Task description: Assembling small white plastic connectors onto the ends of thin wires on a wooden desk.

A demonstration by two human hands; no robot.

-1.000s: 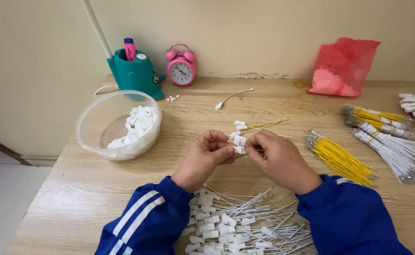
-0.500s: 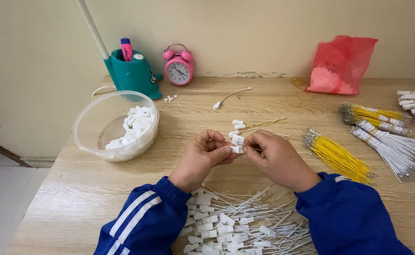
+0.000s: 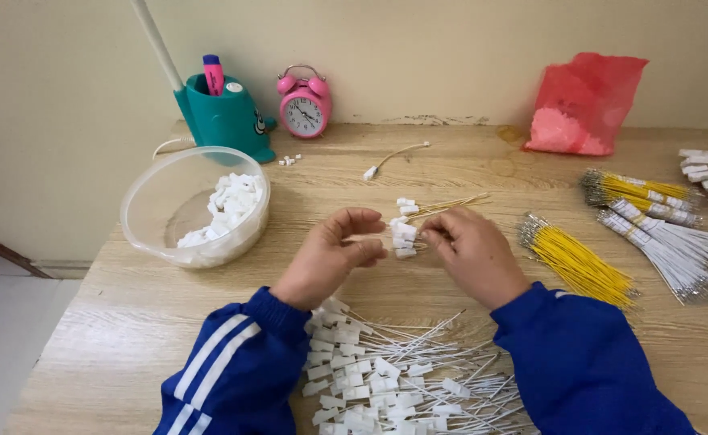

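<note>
Several white connectors [image 3: 403, 234] on thin wires sat at frame centre, pinched by the right hand [image 3: 471, 254]; the left hand [image 3: 331, 256] curled loosely beside them, grasping nothing visible. Finished leads [image 3: 394, 379] lay below; a plastic bowl [image 3: 165, 211] stood left.
</note>
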